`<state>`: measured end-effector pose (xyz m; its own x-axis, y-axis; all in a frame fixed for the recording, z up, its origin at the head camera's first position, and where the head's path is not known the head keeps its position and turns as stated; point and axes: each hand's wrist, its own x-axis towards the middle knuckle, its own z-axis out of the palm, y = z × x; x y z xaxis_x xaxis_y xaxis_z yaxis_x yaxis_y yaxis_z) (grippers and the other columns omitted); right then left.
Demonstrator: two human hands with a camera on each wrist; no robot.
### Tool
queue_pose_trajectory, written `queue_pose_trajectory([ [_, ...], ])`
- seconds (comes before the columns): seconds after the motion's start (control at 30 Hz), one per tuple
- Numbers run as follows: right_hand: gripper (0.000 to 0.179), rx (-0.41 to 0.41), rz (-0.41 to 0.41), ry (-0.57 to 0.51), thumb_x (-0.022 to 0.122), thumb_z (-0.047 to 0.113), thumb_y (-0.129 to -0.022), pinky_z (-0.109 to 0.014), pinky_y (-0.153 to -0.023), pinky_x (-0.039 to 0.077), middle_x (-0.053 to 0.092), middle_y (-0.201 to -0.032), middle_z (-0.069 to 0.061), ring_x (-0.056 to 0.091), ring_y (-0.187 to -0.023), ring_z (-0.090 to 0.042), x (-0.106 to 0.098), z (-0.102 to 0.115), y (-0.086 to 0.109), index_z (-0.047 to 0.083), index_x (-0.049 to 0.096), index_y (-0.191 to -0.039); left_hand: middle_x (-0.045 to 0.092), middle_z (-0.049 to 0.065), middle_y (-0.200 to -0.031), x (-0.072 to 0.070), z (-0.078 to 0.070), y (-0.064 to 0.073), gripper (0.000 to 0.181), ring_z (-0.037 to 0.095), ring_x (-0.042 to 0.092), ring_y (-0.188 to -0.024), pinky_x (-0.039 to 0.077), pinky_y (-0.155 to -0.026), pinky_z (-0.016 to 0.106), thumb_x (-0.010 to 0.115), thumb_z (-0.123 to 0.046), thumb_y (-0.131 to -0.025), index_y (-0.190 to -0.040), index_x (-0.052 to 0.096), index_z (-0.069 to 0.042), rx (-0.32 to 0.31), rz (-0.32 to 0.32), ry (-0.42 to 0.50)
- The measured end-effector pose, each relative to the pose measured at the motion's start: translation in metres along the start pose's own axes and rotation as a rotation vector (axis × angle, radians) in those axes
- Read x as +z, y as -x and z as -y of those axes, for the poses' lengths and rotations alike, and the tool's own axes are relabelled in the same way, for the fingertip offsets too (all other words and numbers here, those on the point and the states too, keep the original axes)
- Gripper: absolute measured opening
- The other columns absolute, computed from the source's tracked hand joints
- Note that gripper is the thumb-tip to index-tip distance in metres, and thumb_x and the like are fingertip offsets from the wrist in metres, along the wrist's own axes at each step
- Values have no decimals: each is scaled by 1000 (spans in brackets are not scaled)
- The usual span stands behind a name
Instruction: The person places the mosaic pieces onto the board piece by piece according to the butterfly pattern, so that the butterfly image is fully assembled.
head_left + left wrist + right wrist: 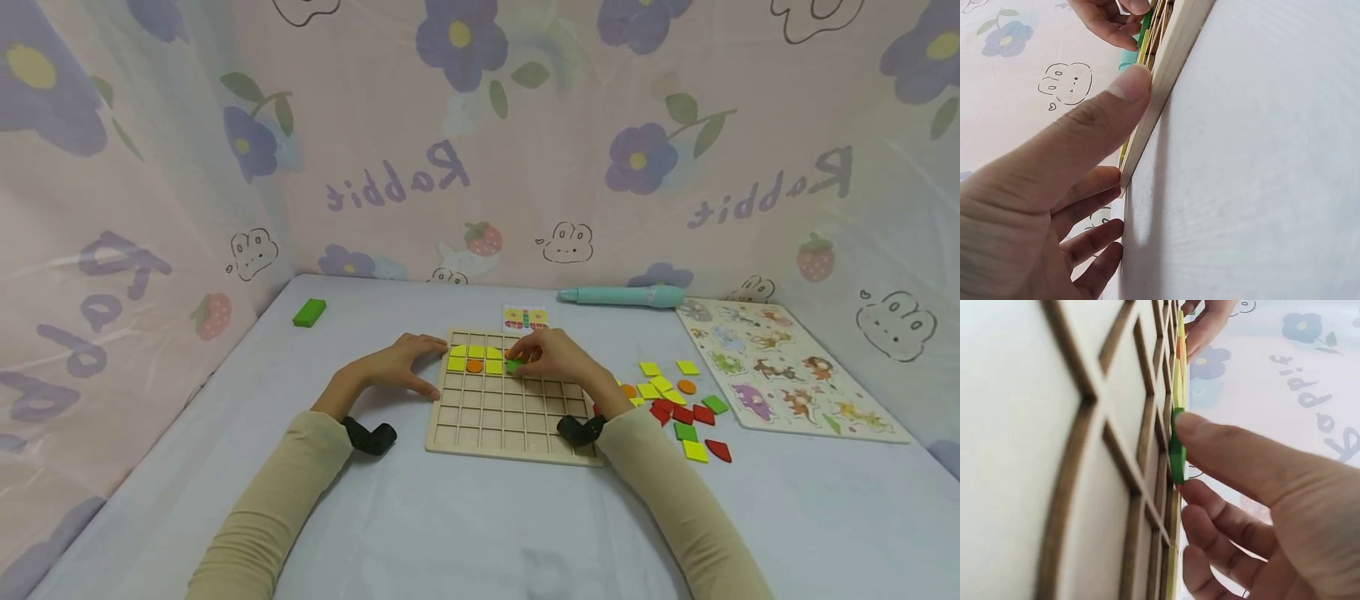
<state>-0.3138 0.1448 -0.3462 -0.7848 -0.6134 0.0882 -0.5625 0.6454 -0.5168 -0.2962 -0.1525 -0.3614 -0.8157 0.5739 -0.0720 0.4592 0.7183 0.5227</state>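
Note:
A wooden grid board (480, 417) lies on the table, with yellow tiles (456, 364) and an orange round tile (475, 367) in its upper left cells. My right hand (551, 354) reaches over the board's upper part and pinches a green tile (1177, 464), the thumb against its face and the fingertips close by. Another orange piece (508, 354) shows beside those fingers, partly covered. My left hand (393, 365) rests at the board's left edge with its fingers spread. In the left wrist view, its thumb (1097, 122) lies along the board's side.
Loose red, yellow, green and orange tiles (682, 414) are scattered right of the board. A small pattern card (525, 318) lies behind it. Farther out are a teal pen (622, 297), an animal picture board (787, 367) and a green block (309, 312). Printed cloth walls surround the table.

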Motion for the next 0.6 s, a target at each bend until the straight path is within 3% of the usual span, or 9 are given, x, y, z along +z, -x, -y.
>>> queue_pose_trajectory([
  [0.6,23,-16,32,-27,72,12,-81,-28,-74,50,68,-94,-3,58,-79,-13,0,-2,1,5,70,-102,33,5,-149,-1,-1,1,83,27,21,-136,19,-111,50,78,-41,-72,-140,41,-10,-13,2,6],
])
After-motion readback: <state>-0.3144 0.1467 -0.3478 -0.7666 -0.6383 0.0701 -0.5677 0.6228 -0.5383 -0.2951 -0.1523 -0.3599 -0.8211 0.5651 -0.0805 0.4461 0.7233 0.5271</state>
